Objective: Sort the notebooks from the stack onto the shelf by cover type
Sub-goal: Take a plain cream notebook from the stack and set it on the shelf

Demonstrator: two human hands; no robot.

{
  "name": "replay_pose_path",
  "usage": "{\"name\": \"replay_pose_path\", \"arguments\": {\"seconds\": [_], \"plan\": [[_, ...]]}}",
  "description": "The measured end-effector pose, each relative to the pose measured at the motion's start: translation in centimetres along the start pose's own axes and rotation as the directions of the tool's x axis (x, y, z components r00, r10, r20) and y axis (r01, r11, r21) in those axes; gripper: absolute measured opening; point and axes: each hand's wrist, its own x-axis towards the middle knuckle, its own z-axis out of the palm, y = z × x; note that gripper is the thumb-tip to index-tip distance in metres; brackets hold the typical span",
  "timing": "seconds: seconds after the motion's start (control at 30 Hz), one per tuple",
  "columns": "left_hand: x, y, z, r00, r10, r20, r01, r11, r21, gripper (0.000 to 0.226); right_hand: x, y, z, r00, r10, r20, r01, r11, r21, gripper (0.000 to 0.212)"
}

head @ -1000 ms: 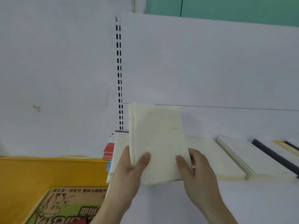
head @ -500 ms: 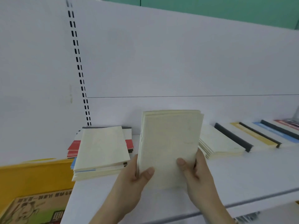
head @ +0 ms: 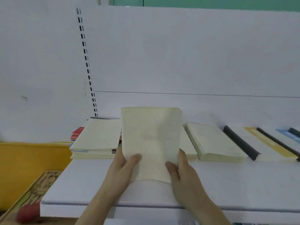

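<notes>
Closest to me, my left hand (head: 121, 172) and right hand (head: 181, 172) together hold up a thin bundle of cream notebooks (head: 151, 140) above the front part of the white shelf (head: 235, 184). Each hand grips one lower corner of the bundle: my thumbs press on the face turned toward me, and my other fingers are hidden behind it. The bundle stands nearly upright, its plain cream face toward me and its bottom edge bowed between my hands.

To my lower left, beside the shelf, a yellow bin (head: 32, 161) holds a box with a cartoon print (head: 35, 190); something red and blurred lies near its bottom corner.

Farther back on the shelf, left of the held bundle, a stack of notebooks (head: 95, 142) lies flat with a cream cover on top and red and blue edges showing beneath. To the right lies a second pile of cream notebooks (head: 212, 142), fanned slightly. Beyond it, toward the right edge, are notebooks with dark spines (head: 240, 142), their covers white, yellow and blue.

Behind everything rises a white back panel (head: 178, 54) with a slotted upright rail (head: 87, 64).
</notes>
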Motion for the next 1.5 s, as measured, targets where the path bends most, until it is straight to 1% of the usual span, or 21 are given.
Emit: {"name": "replay_pose_path", "arguments": {"seconds": [0.07,0.1,0.17,0.23,0.3,0.37,0.43,0.5,0.53,0.6,0.63,0.7,0.8,0.9,1.0,1.1,1.17,1.23,1.33,1.43,1.5], "plan": [[-0.2,0.4,1.0,0.998,0.06,-0.003,-0.059,0.992,0.111,0.015,-0.3,0.4,-1.6,0.999,-0.035,-0.027,0.034,0.999,-0.014,0.034],[-0.3,0.7,1.7,0.996,0.089,0.005,-0.088,0.982,0.169,0.016,-0.5,0.6,-2.6,0.999,-0.031,-0.037,0.031,0.999,-0.009,0.035],[-0.2,1.7,3.5,0.991,0.124,0.054,-0.134,0.959,0.251,0.029,-0.8,1.2,-5.0,0.998,-0.023,-0.063,0.023,1.0,-0.004,0.034],[0.0,3.4,5.7,0.987,0.116,0.115,-0.15,0.921,0.36,0.041,-0.8,1.8,-7.7,0.993,-0.036,-0.111,0.032,0.999,-0.037,0.031],[0.6,5.2,8.2,0.981,0.117,0.156,-0.181,0.84,0.511,0.046,-0.6,2.1,-10.4,0.987,-0.03,-0.157,0.018,0.997,-0.077,0.031],[1.3,7.0,10.9,0.974,0.175,0.146,-0.228,0.769,0.598,0.048,-0.1,2.4,-13.0,0.979,0.0,-0.206,-0.018,0.996,-0.084,0.035],[2.3,8.2,13.5,0.962,0.254,0.1,-0.263,0.769,0.583,0.051,0.7,2.9,-15.2,0.967,0.019,-0.254,-0.049,0.992,-0.112,0.033],[3.4,8.8,15.8,0.964,0.249,0.095,-0.261,0.804,0.534,0.055,1.8,3.8,-17.0,0.96,0.038,-0.279,-0.086,0.982,-0.165,0.03],[3.9,8.7,16.9,0.964,0.228,0.136,-0.265,0.809,0.524,0.052,2.4,4.3,-17.7,0.958,0.059,-0.282,-0.11,0.979,-0.171,0.029],[5.0,8.2,18.5,0.954,0.182,0.239,-0.288,0.782,0.553,0.042,3.6,5.5,-18.9,0.959,0.101,-0.266,-0.154,0.97,-0.189,0.026],[5.5,7.9,19.2,0.952,0.158,0.264,-0.287,0.765,0.577,0.041,4.3,6.0,-19.4,0.961,0.124,-0.248,-0.177,0.963,-0.202,0.025],[6.2,7.6,20.5,0.954,0.125,0.271,-0.272,0.735,0.62,0.04,5.7,7.2,-20.2,0.963,0.17,-0.211,-0.212,0.957,-0.199,0.023],[7.0,7.5,22.4,0.965,0.108,0.241,-0.25,0.669,0.7,0.043,7.6,8.8,-21.2,0.962,0.227,-0.154,-0.254,0.947,-0.194,0.027],[7.9,7.3,24.0,0.975,0.061,0.213,-0.206,0.601,0.772,0.047,9.1,10.3,-21.8,0.964,0.231,-0.13,-0.255,0.939,-0.23,0.029],[8.4,6.7,25.2,0.984,0.005,0.179,-0.154,0.542,0.826,0.047,10.4,12.0,-21.9,0.97,0.236,-0.064,-0.244,0.912,-0.33,0.028],[8.2,6.2,26.0,0.994,0.021,0.107,-0.103,0.495,0.863,0.049,11.0,13.0,-21.2,0.972,0.235,-0.023,-0.218,0.856,-0.469,0.016],[8.1,6.1,26.2,0.997,0.039,0.064,-0.075,0.469,0.88,0.05,11.0,13.3,-20.8,0.978,0.204,-0.043,-0.197,0.835,-0.514,0.018],[8.3,5.8,26.3,0.999,0.029,0.041,-0.05,0.465,0.884,0.05,10.9,13.5,-20.5,0.982,0.178,-0.064,-0.186,0.834,-0.519,0.022],[8.9,5.9,26.4,0.999,-0.004,0.041,-0.035,0.465,0.885,0.045,11.1,13.5,-20.3,0.984,0.171,-0.056,-0.174,0.829,-0.531,0.025],[9.2,6.3,26.6,1.0,0.013,0.011,-0.016,0.498,0.867,0.04,11.0,13.2,-19.9,0.985,0.166,-0.036,-0.16,0.833,-0.53,0.029],[9.1,6.5,26.7,1.0,0.026,-0.009,-0.005,0.494,0.869,0.035,11.0,13.1,-19.9,0.985,0.171,-0.02,-0.157,0.841,-0.517,0.028]]}}
